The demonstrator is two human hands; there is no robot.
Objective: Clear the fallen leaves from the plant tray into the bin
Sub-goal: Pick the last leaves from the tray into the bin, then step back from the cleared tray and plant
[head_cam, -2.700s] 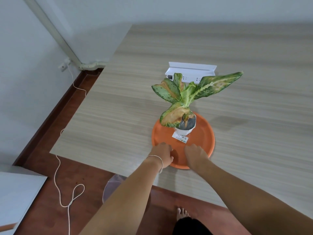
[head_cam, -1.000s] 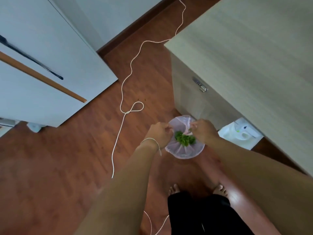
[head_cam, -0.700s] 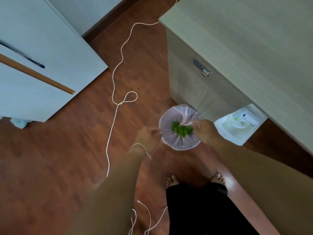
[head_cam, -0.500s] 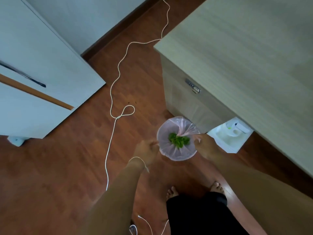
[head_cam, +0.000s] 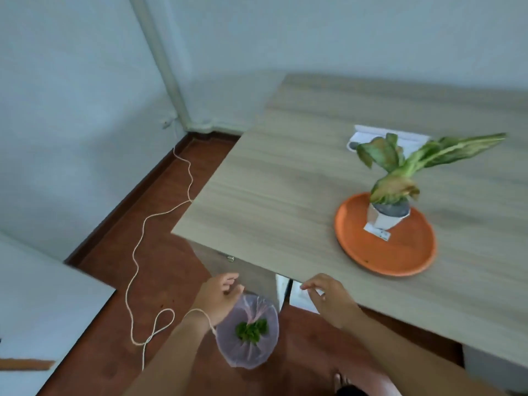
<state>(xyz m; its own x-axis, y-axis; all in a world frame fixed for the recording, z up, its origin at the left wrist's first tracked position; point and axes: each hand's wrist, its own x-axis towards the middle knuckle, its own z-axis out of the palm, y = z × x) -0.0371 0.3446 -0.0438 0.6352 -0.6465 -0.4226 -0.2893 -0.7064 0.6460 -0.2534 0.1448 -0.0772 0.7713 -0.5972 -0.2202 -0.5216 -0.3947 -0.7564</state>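
Both hands, left [head_cam: 218, 298] and right [head_cam: 331, 300], hang loosely spread, holding nothing; pot label [head_cam: 377, 232] unreadable.

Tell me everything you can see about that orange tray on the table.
The orange tray is round and shallow with a low raised rim, and looks like smooth plastic. It lies flat on the wooden table, near the front edge. A small white pot holding a leafy plant stands on its far side, with a white tag at the pot's foot. The rest of its surface is bare apart from a tiny dark speck near the front. Neither hand touches it.
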